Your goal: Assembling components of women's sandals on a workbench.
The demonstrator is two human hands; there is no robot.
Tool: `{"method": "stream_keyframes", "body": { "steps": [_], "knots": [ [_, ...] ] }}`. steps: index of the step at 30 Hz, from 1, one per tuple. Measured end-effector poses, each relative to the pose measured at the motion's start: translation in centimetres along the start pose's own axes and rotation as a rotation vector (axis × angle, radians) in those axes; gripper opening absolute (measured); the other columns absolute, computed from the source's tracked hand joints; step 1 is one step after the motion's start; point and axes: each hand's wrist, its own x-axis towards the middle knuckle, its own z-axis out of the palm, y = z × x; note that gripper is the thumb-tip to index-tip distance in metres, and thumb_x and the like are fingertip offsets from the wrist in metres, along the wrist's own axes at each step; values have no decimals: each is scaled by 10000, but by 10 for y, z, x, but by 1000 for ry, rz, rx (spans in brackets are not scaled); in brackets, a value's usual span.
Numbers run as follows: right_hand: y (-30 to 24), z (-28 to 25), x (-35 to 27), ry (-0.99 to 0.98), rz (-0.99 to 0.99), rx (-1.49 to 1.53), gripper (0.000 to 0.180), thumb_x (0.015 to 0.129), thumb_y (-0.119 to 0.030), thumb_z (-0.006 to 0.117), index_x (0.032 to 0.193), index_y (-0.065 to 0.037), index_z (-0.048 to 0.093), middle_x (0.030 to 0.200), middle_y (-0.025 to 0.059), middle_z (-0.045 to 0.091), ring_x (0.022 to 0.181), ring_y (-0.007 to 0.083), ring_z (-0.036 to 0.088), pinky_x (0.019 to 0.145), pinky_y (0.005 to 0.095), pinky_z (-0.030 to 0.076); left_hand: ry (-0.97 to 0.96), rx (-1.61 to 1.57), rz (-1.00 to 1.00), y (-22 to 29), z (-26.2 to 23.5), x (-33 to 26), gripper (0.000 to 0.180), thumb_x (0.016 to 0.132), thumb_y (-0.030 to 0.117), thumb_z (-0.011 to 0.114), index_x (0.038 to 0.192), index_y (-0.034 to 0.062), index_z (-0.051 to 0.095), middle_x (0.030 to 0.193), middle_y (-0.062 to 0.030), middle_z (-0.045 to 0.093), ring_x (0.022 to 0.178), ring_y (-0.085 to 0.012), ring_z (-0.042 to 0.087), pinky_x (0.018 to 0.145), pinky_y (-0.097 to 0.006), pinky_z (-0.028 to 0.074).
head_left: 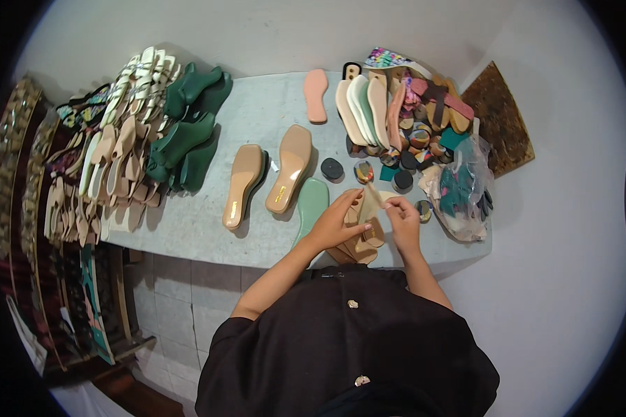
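Note:
A small pile of tan sole-shaped pieces (346, 254) lies at the table's front edge, partly hidden by my hands. My left hand (335, 221) rests over its left side, thumb stretched across the pieces and fingers spread toward the far end. On the other side, my right hand (401, 217) pinches a thin tan strip (375, 196) that slants up and leftward from the fingertips. Just left of my left hand is a green insole (314, 203), partly under my wrist. Two tan sandal soles (245, 182) (289, 167) stand farther left.
Finished green shoes (188, 142) and many white and beige sandals (122, 149) crowd the left side. Pale insoles (358, 111), round lidded jars (332, 168) and a clear plastic bag (469, 184) fill the right. A pink insole (316, 96) lies near the back wall.

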Motion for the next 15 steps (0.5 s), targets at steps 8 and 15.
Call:
{"method": "stream_keyframes", "body": {
  "steps": [8, 15],
  "knots": [
    [1, 61, -20, -413, 71, -64, 110, 860, -84, 570, 911, 12, 584, 880, 45, 606, 874, 98, 564, 791, 236, 429, 139, 4, -115, -19, -17, -53, 382, 832, 108, 565, 1199, 18, 517, 1088, -161, 570, 970, -276, 568, 816, -342, 464],
    [3, 85, -24, -326, -347, -390, 469, 750, -178, 708, 1147, -4, 526, 1056, 104, 566, 1071, 223, 483, 957, 354, 338, 280, -249, -423, 2, -40, -76, 251, 908, 141, 506, 1110, 21, 592, 827, -78, 636, 762, -115, 566, 692, -270, 456]
  ]
}}
